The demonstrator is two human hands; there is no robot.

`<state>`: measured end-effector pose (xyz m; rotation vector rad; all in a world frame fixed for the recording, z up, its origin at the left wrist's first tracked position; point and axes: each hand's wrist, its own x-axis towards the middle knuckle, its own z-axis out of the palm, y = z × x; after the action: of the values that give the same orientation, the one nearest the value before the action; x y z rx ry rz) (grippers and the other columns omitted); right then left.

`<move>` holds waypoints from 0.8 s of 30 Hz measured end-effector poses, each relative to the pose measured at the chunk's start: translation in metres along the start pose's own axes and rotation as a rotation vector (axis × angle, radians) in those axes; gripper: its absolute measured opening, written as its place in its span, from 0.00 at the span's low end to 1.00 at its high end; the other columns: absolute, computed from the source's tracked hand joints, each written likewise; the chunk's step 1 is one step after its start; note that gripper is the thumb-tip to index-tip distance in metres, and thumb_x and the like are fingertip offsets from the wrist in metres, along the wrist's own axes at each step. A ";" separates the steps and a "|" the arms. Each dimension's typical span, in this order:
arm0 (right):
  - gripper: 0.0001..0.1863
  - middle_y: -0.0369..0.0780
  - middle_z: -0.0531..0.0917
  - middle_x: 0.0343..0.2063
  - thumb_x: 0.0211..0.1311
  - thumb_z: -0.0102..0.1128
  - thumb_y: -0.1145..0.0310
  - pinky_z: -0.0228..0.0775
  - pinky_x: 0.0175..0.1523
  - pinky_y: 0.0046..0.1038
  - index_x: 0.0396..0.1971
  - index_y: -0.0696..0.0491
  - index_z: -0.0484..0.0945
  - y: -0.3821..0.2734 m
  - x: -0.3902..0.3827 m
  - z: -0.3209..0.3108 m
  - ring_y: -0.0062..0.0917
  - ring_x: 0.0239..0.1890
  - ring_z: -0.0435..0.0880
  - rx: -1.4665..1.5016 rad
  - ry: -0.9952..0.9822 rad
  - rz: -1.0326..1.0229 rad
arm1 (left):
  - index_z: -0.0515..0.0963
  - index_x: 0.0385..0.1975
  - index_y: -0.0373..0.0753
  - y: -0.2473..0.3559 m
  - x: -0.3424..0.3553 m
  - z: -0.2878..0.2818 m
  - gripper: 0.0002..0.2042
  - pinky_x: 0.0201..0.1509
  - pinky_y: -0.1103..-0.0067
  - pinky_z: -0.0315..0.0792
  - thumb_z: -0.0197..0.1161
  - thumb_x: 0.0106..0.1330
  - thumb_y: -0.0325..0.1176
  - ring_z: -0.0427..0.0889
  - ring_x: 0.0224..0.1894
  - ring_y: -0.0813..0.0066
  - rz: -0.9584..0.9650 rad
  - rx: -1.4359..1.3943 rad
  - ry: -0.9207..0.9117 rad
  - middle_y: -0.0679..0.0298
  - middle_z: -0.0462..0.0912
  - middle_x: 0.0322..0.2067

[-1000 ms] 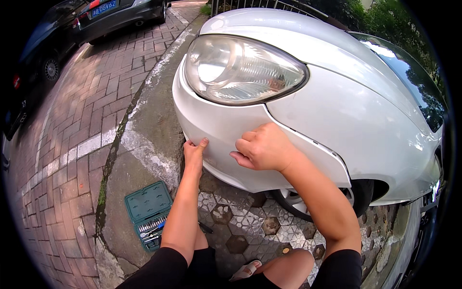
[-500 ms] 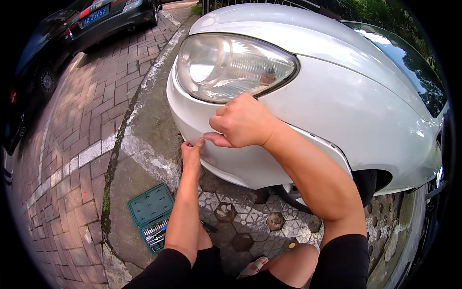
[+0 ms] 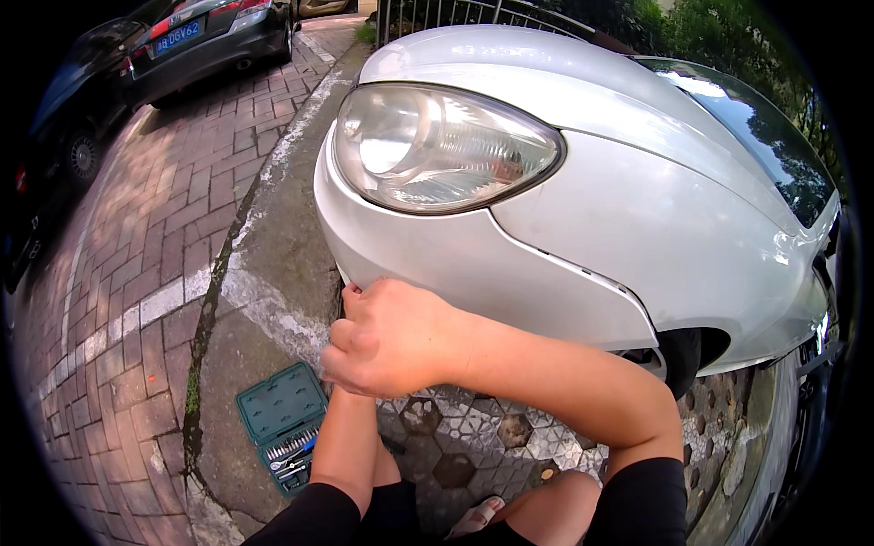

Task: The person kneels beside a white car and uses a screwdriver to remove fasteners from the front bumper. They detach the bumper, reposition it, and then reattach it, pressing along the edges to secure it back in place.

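Observation:
In front of me is the front corner of a white car (image 3: 619, 209). Its large headlight (image 3: 446, 150) sits above the white bumper (image 3: 455, 259). A dark gap runs along the seam between bumper and fender, from below the headlight toward the wheel arch. My left hand (image 3: 351, 291) is at the bumper's lower front edge, apparently gripping it; only its fingertips show past my other hand. My right hand (image 3: 391, 338) is closed in a fist, slightly blurred, in front of my left hand and wrist. No tool shows in it.
An open green socket set case (image 3: 280, 400) with several bits and sockets lies on the ground beside my left forearm. The front wheel (image 3: 681, 364) is at the right. Patterned paving lies below; a dark parked car (image 3: 209, 50) stands at the far left.
My right fist has moved down and left, from just under the headlight to in front of my left hand. The seam it covered now shows. My left hand stays at the bumper edge.

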<state>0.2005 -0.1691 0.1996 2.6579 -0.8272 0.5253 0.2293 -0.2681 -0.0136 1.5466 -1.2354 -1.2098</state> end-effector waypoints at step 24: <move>0.19 0.35 0.74 0.12 0.57 0.65 0.56 0.69 0.22 0.34 0.15 0.49 0.70 0.063 -0.099 -0.018 0.33 0.16 0.77 -0.108 -0.183 0.264 | 0.72 0.52 0.28 -0.053 0.026 -0.011 0.34 0.55 0.72 0.70 0.71 0.60 0.55 0.79 0.47 0.68 0.119 -0.473 -0.348 0.56 0.81 0.47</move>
<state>0.0823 -0.1644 0.1844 2.5388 -1.2348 0.2891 0.2529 -0.2828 -0.0666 0.9332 -1.1263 -1.5986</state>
